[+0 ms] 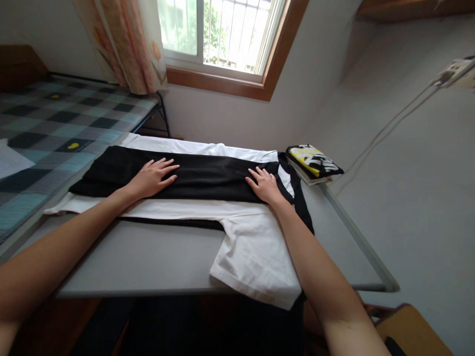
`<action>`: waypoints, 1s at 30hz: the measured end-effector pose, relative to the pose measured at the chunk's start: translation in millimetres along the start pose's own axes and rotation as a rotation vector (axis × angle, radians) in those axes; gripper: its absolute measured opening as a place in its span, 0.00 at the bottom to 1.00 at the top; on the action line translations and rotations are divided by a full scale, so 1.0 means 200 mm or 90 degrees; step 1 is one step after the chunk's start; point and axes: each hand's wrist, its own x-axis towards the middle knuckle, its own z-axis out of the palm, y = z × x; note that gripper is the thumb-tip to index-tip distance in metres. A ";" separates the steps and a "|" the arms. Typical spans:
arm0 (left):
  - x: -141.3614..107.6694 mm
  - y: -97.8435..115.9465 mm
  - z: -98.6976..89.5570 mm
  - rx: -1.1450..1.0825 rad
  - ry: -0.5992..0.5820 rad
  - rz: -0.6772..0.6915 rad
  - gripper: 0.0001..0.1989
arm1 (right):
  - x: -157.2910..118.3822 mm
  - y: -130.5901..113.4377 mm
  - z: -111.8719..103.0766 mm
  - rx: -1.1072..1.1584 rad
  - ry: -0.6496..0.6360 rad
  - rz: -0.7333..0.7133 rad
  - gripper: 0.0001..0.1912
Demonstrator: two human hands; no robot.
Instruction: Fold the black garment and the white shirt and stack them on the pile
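Observation:
A black garment (208, 175), folded into a long strip, lies across a white T-shirt (256, 247) that is spread on the grey table (159, 262). One white sleeve hangs over the table's front edge. More black cloth shows from under the white shirt, at its right end and along its near side. My left hand (150, 179) rests flat on the left half of the black strip, fingers spread. Near the strip's right end, my right hand (264, 184) lies palm down with its fingers apart. Neither hand grips anything.
A folded stack of clothes (313, 160), black, yellow and white on top, sits at the table's back right. A bed with a checked cover (74, 118) adjoins the left side. A cable (386, 128) runs down the right wall; a window (230, 34) is behind.

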 end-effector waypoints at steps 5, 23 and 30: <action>0.00 0.00 0.00 -0.001 0.000 0.001 0.31 | 0.00 0.00 0.00 0.013 -0.006 0.005 0.30; 0.00 0.00 0.00 0.020 -0.004 0.003 0.29 | -0.01 -0.01 -0.01 0.007 -0.006 0.006 0.29; 0.00 0.00 0.00 0.013 -0.003 -0.001 0.30 | 0.00 -0.01 -0.01 0.010 -0.013 0.010 0.29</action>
